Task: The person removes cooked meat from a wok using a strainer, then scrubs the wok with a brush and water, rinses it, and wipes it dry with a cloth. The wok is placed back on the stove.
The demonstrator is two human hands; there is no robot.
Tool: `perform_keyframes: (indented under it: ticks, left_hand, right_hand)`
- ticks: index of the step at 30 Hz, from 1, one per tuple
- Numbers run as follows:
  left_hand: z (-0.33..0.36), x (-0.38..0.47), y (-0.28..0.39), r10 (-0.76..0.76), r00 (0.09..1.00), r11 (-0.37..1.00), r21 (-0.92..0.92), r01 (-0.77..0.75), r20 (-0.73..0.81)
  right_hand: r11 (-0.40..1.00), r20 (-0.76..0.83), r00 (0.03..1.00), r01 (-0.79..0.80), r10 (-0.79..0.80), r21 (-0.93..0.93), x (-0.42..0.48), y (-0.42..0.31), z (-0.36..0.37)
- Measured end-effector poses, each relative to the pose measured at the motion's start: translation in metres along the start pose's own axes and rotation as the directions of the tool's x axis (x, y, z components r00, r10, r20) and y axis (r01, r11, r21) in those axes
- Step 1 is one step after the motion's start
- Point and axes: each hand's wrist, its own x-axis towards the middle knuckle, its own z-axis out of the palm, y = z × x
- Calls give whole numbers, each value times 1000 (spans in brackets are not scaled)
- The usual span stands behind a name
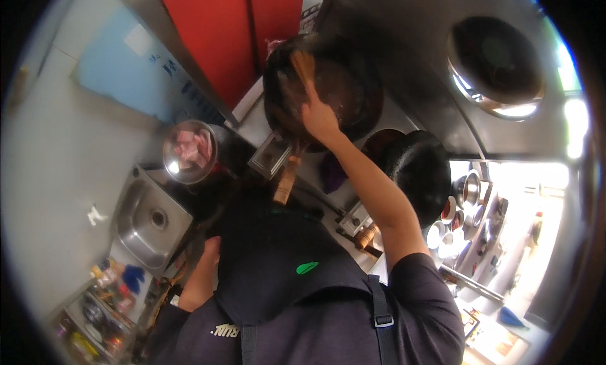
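My right hand (pixel 321 120) grips a bamboo wok brush (pixel 304 68) by its lower end, over a large dark wok (pixel 348 100) on the stove. The bristles point to the wok's far side. Below the wok's near edge a wooden handle (pixel 287 183) sticks out towards me, beside a small metal box (pixel 270 157). My left hand (pixel 213 249) hangs low at my side, by the black apron (pixel 279 265). Its fingers are mostly hidden, so I cannot tell whether it holds anything.
A metal bowl of cut raw meat (pixel 191 147) stands on the left, above a steel sink (pixel 144 218). A second black wok (pixel 419 175) sits right of my forearm, near another wooden handle (pixel 367 236). Several bowls (pixel 457 218) stand further right. A red panel (pixel 222 38) rises behind.
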Motion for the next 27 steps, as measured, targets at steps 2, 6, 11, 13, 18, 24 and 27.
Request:
perform_keyframes:
  ticks: [2, 6, 11, 13, 18, 24, 27]
  left_hand:
    - [-2, -15, 3, 190, 982, 981, 39, -191, 14]
    - [-6, -26, -2, 229, 969, 962, -174, -211, 91]
    - [-9, -4, -9, 146, 988, 988, -52, -143, 53]
    - [-6, 6, -7, 147, 987, 989, -19, -146, 66]
    - [-1, 22, 1, 157, 985, 986, 42, -160, 65]
    - [-2, 43, 11, 121, 950, 992, -18, -121, 289]
    - [9, 36, 26, 122, 982, 969, 198, -149, 142]
  right_hand:
    - [988, 195, 980, -4, 34, -152, 16, 9, 8]
    - [960, 142, 990, 30, 10, -279, 38, 29, 0]
    - [855, 80, 957, -208, 277, -474, 52, 33, -22]
    - [864, 165, 979, -17, 116, -504, 51, 38, -32]
    - [805, 52, 991, -72, 127, -588, 42, 86, -59]
    - [888, 153, 987, 116, -51, -446, 36, 116, -61]
    - [994, 23, 996, 87, -89, 62, 23, 88, -104]
